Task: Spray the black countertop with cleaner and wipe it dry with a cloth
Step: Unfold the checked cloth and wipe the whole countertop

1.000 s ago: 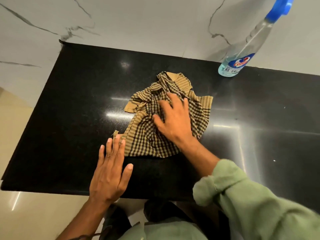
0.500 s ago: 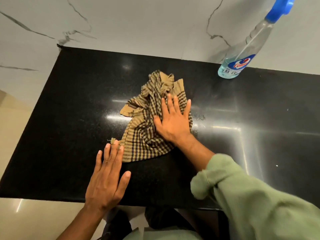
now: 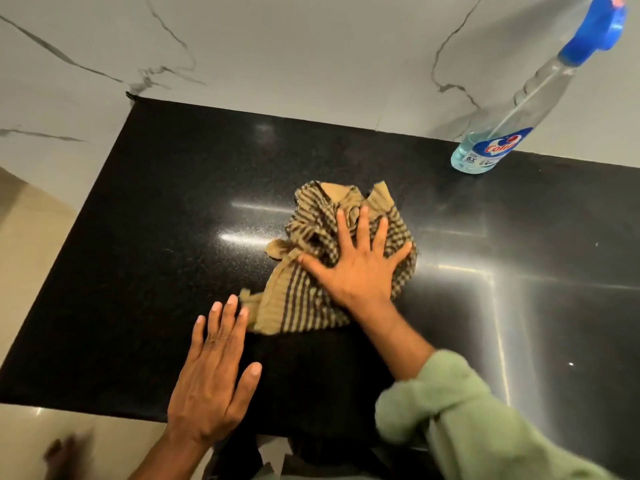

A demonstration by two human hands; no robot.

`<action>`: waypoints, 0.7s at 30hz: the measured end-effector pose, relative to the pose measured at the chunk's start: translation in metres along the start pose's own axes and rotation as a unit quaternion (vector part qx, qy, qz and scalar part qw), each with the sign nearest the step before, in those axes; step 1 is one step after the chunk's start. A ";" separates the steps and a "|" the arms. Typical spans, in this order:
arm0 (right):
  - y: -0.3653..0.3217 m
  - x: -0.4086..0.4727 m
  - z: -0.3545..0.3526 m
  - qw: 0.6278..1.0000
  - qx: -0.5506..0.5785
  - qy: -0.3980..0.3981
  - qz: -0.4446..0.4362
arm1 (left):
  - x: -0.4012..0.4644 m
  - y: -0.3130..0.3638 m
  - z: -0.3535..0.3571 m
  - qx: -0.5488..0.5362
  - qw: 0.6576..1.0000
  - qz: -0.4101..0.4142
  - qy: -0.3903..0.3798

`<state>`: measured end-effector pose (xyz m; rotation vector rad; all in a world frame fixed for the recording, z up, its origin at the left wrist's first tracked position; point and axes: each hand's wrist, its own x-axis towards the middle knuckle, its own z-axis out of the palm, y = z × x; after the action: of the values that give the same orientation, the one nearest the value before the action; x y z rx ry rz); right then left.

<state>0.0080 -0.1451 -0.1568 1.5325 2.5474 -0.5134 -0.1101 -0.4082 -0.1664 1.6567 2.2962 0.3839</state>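
The black countertop (image 3: 180, 216) fills the middle of the view and shines with streaks of reflected light. A crumpled tan and dark checked cloth (image 3: 298, 306) lies on it near the centre. My right hand (image 3: 356, 268) presses flat on the cloth with the fingers spread, a green sleeve pushed up the forearm. My left hand (image 3: 214, 379) rests flat and empty on the counter near the front edge, its fingertips touching the cloth's near left corner. The clear spray bottle (image 3: 498, 147) with a blue trigger head stands at the back right, against the wall.
A white marbled wall (image 3: 311, 53) with dark veins runs behind and to the left of the counter. Beige floor (image 3: 27, 265) shows past the counter's left and front edges. My dark clothing is below the front edge.
My right hand has rubbed the cloth a little left and then back right, bunching it tighter, and its fingers are spread wider. My left hand stays flat on the counter.
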 end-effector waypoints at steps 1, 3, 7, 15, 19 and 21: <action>0.007 0.022 -0.007 1.000 -0.003 0.005 -0.014 | 0.000 -0.001 0.000 0.000 1.000 -0.002 0.000; 0.021 0.066 -0.021 0.999 -0.015 0.014 -0.042 | 0.000 -0.001 0.001 0.000 1.000 -0.004 -0.003; 0.030 0.146 -0.046 0.994 -0.059 0.017 -0.094 | 0.000 -0.001 0.002 0.001 1.000 -0.003 -0.003; 0.026 0.194 -0.065 0.985 -0.087 0.006 -0.148 | 0.001 0.000 0.001 0.005 1.000 0.003 0.003; 0.025 0.186 -0.067 0.986 -0.087 -0.007 -0.141 | 0.001 0.000 0.000 0.007 1.000 0.004 0.001; 0.026 0.174 -0.066 0.985 -0.091 -0.013 -0.147 | 0.001 0.001 0.000 0.000 1.000 0.001 0.003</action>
<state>-0.0480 0.0336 -0.1494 1.0910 2.7276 -0.3159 -0.1093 -0.4069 -0.1656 1.6603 2.2996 0.3899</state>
